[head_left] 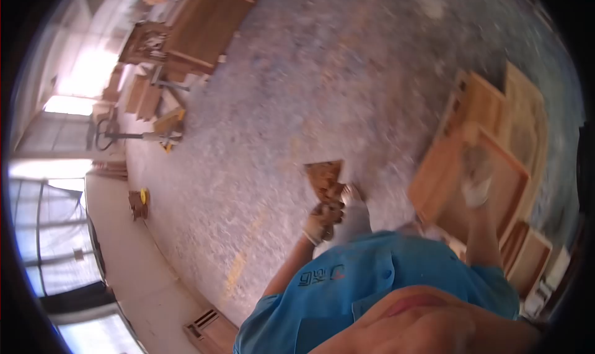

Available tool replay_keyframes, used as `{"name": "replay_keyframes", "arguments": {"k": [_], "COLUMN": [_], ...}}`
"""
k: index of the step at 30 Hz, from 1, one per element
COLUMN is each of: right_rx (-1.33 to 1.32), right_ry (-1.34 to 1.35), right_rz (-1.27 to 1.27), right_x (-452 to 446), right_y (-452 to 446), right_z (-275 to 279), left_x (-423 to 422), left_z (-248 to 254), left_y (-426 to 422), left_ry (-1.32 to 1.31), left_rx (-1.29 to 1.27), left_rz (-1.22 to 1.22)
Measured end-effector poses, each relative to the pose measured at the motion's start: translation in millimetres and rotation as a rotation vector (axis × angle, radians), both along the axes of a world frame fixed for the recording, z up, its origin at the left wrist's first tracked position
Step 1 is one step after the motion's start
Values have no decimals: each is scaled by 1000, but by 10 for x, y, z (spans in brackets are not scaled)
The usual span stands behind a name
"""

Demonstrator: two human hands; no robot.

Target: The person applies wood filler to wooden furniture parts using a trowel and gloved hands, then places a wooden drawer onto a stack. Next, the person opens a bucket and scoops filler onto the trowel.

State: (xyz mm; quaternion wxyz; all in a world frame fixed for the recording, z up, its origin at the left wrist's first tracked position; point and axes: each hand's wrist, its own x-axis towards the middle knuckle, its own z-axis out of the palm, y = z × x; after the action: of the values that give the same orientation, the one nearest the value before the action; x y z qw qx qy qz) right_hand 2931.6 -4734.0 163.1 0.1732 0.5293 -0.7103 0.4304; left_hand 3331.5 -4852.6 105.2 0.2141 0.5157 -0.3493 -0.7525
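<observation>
My left hand (323,222), in a stained glove, is closed at waist height. It grips the narrow end of a brown wedge-shaped object (325,175) that widens away from me; its exact kind does not show. My right hand (476,179), in a pale glove, reaches out over a shallow wooden tray-like panel with a raised rim (427,196). Motion smears its fingers, and I cannot tell whether it touches the wood. More wooden panels (525,106) lie just beyond it.
Wooden cabinet pieces (207,26) stand at the far left, near a pallet jack (139,136). A small brown object with a yellow top (139,204) sits by the left wall. Wooden parts (527,261) stand close on my right. The speckled floor (248,149) lies ahead.
</observation>
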Motion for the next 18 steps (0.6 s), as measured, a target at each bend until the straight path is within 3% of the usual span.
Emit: {"name": "replay_keyframes", "arguments": {"k": [3,4,5,7,13,17,18], "right_rx": [306,301,438,689,446,229,194], "right_ry": [-511,-484,-1016,-2069,-2166,-2262,-2290], "right_rz": [410,428,538,666,793,481,412], "right_x": [1198,1522,1496,1919,1801,1359,1225], "right_y": [-724,-936,-1404,-1835,-2945,-3727,-3950], "right_z": [-52,91,-189,-69,-54,-141,-160], "left_x": [160,170,-164,-201,-726,-1321,-1481], "left_z": [446,764,582,739,347,329,309], "left_y": [-478,-642,-1030,-1440,-2652,-3585,-3822], "left_ry": [139,154,144,309,651,434,531], "left_rx": [45,50,39,86,225,104,178], "left_rz": [-61,-91,-72,-215,-317,-571,-553]}}
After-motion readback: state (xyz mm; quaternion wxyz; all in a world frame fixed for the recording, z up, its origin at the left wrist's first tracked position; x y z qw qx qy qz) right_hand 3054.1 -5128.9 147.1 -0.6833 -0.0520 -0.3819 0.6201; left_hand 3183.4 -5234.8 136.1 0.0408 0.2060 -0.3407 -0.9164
